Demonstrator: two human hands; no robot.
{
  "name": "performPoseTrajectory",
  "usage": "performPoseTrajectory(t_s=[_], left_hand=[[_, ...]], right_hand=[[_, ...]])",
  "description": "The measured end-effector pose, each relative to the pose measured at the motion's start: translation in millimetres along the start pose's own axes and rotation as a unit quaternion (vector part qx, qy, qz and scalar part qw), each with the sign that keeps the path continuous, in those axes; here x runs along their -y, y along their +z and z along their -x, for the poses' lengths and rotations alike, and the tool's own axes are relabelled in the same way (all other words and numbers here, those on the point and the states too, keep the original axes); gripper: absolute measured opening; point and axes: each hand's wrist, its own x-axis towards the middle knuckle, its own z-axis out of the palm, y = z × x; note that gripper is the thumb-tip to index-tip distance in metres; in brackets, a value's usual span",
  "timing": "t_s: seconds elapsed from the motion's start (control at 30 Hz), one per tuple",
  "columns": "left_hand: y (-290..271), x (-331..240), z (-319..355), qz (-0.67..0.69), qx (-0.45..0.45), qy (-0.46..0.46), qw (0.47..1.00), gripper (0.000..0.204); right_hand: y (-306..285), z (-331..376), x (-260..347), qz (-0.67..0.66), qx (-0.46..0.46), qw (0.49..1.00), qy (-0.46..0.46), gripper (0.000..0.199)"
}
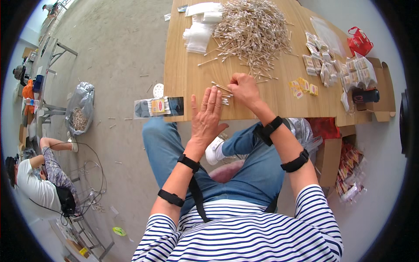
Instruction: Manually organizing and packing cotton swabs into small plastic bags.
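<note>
Where the wooden table (pixel 187 74) meets its near edge, we note a small bunch of cotton swabs (pixel 224 98) lying flat, its white tips just showing between the two hands. The right hand (pixel 244 88) sits on the bunch at its 1 o'clock side, fingers curled in and pinching a few of the sticks; exactly how many we cannot tell. The left hand (pixel 207 114) lies at the bunch's 8 o'clock, palm down, fingers straight and pressed close together, thumb held apart, fingertips touching the tabletop beside the swabs. At 12 o'clock from the hands, a large loose heap of swabs (pixel 251 30) covers the table's far middle. Clear plastic bags (pixel 198 32) rest at 11 o'clock of that heap. At 3 o'clock of the right hand lie small yellow labels (pixel 302 86), and beyond them stacked filled packets (pixel 334 67) near a cardboard box (pixel 377 89). At 9 o'clock of the left hand, one filled swab packet (pixel 158 106) overhangs the table edge.
</note>
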Motion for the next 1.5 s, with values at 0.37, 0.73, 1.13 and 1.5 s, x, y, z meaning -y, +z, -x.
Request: performPoseTrajectory(t_s=[0.37,0.73,1.13,1.5], left_hand=[[2.3,1.9,1.0,0.003,-0.004,0.001,1.0,0.128],[-9.7,2.7,0.1,0.044,0.007,0.004,0.999,0.13],[0.8,4.6,-9.0,-0.005,0.022,0.026,0.999,0.116],[-1.2,6.6,-7.8,-0.003,0.008,0.023,1.0,0.123]], right_hand=[[1.9,16.1,-1.5,0.073,-0.08,0.992,-0.059,0.006],[18.0,33.1,2.2,0.021,-0.081,0.989,-0.121,0.006],[37.9,-52.8,49.3,0.134,-0.119,0.975,-0.134,0.017],[-25.4,11.3,-36.5,0.114,-0.141,0.979,-0.096,0.011]])
